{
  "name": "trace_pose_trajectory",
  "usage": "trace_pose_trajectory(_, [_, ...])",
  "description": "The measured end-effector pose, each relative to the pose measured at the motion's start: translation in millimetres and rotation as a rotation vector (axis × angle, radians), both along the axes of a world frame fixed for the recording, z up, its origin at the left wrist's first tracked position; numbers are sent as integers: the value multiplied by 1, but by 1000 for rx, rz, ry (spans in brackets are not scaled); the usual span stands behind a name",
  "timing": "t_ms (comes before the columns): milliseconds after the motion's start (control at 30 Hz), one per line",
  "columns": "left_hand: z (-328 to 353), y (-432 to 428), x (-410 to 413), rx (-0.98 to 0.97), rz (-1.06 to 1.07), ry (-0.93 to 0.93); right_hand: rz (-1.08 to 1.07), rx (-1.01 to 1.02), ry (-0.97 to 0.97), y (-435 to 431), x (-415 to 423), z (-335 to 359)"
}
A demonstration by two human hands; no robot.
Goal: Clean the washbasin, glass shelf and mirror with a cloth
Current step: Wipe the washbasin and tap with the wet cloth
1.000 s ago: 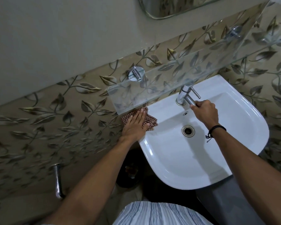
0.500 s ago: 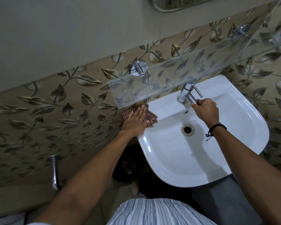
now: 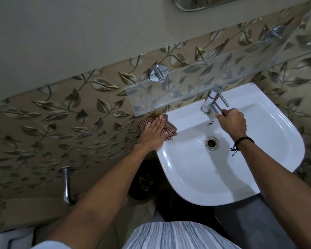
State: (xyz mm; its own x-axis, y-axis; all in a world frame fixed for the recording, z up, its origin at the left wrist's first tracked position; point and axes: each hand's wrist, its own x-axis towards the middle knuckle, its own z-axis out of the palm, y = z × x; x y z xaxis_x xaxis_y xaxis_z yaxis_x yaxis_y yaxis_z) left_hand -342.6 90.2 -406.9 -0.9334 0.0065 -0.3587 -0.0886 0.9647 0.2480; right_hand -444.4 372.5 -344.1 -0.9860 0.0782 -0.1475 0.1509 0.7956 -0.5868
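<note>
Left hand [image 3: 152, 133] is flat, fingers straight and together, pressing the checked cloth [image 3: 170, 130] onto the washbasin [image 3: 196, 177] rim at roughly its 10 o'clock corner, just under the end of the glass shelf [image 3: 205, 81]. The right arm reaches over the bowl, with the right hand [image 3: 232, 121] curled around the tap [image 3: 211, 103] spout at the basin's 12 o'clock. Only the mirror [image 3: 205, 4] edge shows, up at 1 o'clock.

A: What is blocking the washbasin [image 3: 196, 191]?
B: The tap [image 3: 211, 102] is jutting in at twelve o'clock; the right hand [image 3: 232, 123] is gripping its spout, forearm [image 3: 276, 177] crossing at four.
A: And the back rim?
B: The glass shelf [image 3: 205, 81] is hanging over it from ten to one; the left hand [image 3: 152, 134] is pressing the cloth [image 3: 170, 131] at ten. Five to eight is lying open.
</note>
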Motion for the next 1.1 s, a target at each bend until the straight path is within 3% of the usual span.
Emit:
trace_pose_trajectory(167, [-4, -12, -1, 18, -5, 20, 4, -4, -24, 2, 1, 5])
trace_pose_trajectory(467, [-8, 19, 29, 190, 287, 74, 13, -11, -49, 1, 1, 10])
trace_pose_trajectory(700, [3, 8, 19, 102, 193, -6, 27, -30, -59, 3, 4, 14])
trace_pose_trajectory(900, [-5, 37, 59, 80, 185, 13, 36, -21, -61, 3, 5, 17])
trace_pose_trajectory(1100, [-1, 18, 22, 10, 166, -48, 11, -16, -70, 0, 5, 17])
